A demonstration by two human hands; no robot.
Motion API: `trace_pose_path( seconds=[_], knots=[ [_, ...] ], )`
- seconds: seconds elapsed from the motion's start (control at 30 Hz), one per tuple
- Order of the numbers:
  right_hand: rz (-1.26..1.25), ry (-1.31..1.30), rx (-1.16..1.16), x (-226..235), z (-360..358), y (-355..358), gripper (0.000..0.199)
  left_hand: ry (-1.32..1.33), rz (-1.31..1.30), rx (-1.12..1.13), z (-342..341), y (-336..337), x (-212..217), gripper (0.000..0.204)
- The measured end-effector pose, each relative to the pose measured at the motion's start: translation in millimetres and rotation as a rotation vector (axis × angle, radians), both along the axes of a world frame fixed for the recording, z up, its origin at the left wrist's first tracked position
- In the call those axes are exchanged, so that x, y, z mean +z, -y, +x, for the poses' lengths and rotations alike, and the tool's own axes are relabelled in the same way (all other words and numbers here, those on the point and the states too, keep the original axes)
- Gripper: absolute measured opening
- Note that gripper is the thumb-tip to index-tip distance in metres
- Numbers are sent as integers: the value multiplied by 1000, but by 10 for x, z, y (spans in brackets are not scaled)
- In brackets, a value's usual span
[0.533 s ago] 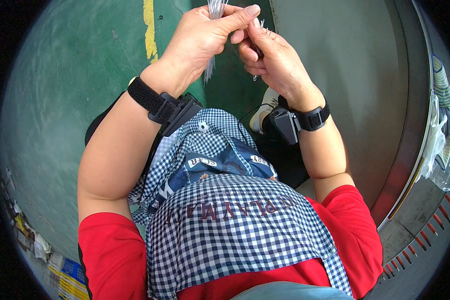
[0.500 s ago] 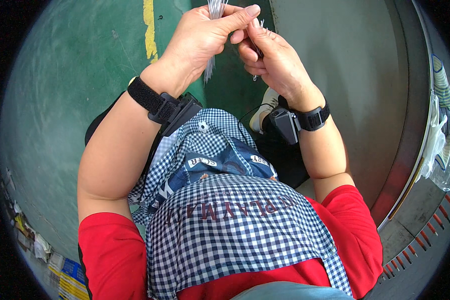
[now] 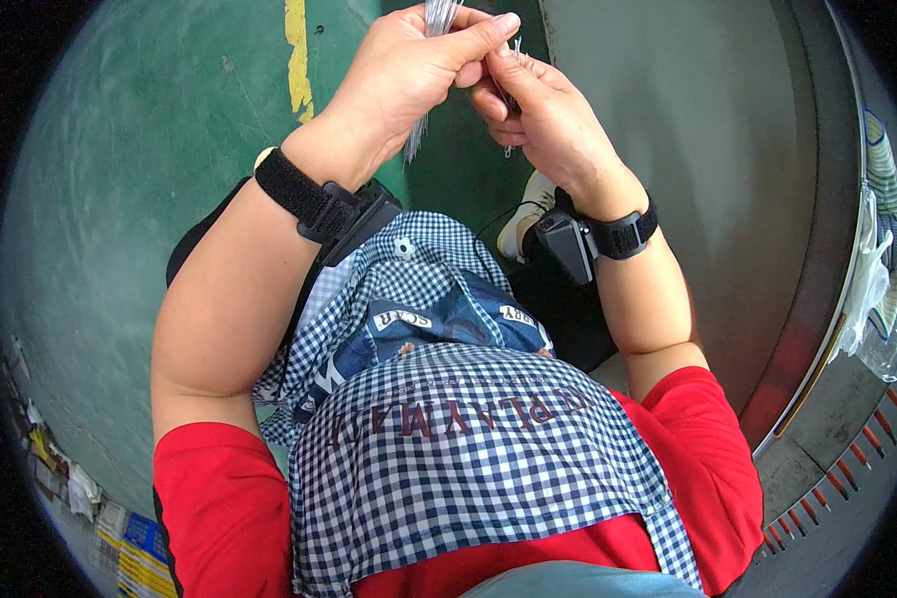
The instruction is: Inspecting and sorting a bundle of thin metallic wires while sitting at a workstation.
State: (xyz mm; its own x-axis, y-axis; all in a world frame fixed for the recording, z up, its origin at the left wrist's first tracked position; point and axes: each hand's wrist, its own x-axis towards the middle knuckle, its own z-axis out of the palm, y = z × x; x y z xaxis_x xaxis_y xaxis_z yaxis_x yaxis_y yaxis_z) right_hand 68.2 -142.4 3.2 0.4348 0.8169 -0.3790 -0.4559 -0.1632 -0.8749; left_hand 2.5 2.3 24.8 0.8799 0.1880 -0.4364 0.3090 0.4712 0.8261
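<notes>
A bundle of thin silvery wires (image 3: 441, 17) runs through my left hand (image 3: 414, 60), its lower ends poking out below the palm. The thumb of that hand stretches across toward the right fingertips. My right hand (image 3: 533, 100) is closed around a smaller bunch of thin wires (image 3: 508, 151), with looped ends showing beneath the fingers and tips above the thumb. Both hands meet at the fingertips near the upper edge of the view. What lies pinched between them is too small to make out.
A grey panel or tabletop (image 3: 668, 130) with a dark curved rim stands to the right. Striped cloth (image 3: 882, 164) and a clear plastic bottle (image 3: 885, 349) lie beyond it. Green floor (image 3: 169, 199) with a yellow line (image 3: 298, 60) spreads left. Blue and yellow stacked packs (image 3: 140, 553) sit lower left.
My hands have drawn slightly closer at the fingertips, and the left hand with its wire bundle has shifted a little to the right. Both hands keep their wires.
</notes>
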Motion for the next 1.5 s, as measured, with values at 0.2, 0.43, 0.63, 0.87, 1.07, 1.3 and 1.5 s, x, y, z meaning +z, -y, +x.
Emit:
trace_pose_path(
  seconds=[0.2, 0.43, 0.63, 0.87, 1.07, 1.3, 1.5],
  knots=[
    [-30, 21, -15, 15, -11, -11, 38, 14, 2, 20, -7, 0, 9, 17],
    [44, -58, 4, 46, 32, -23, 39, -20, 3, 28, -9, -28, 44, 18],
    [50, -134, 28, 104, -26, -35, 42, 6, -6, 6, 2, -64, 9, 19],
    [108, -202, 104, 106, -6, -16, 50, 146, 37, -46, -41, -136, -286, 24],
    [91, -239, 156, 145, -1, 5, 46, 179, 153, -25, -49, -40, -238, 21],
    [25, -273, 174, 97, 41, 20, 33, 165, 90, 2, -23, -1, -236, 19],
    [-24, -203, 168, 112, 12, 15, 30, 217, 85, -83, -18, -25, -253, 17]
  ],
)
